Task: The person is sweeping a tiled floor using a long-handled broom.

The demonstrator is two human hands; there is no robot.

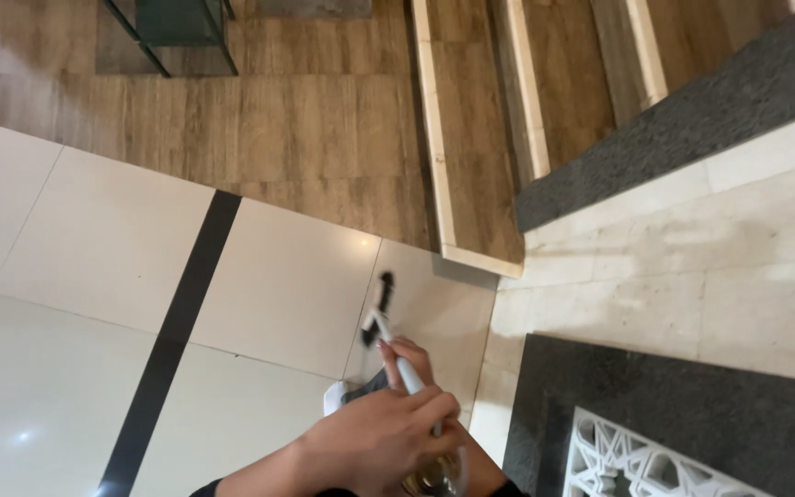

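**Tiled hall at the foot of a staircase**

An indoor entrance hall or lobby is suggested by glossy cream floor tiles (94,276), wood-look steps (471,166) with pale edging, a dark granite border (692,101) and an ornamental white lattice grille (637,460).

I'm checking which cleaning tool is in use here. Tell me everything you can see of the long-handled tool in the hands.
The long-handled tool has a slim pale handle running down and away from the camera to a small dark head, blurred, on the glossy cream floor tile. The left hand wraps the upper handle; the right hand holds it lower. The head's kind cannot be told.
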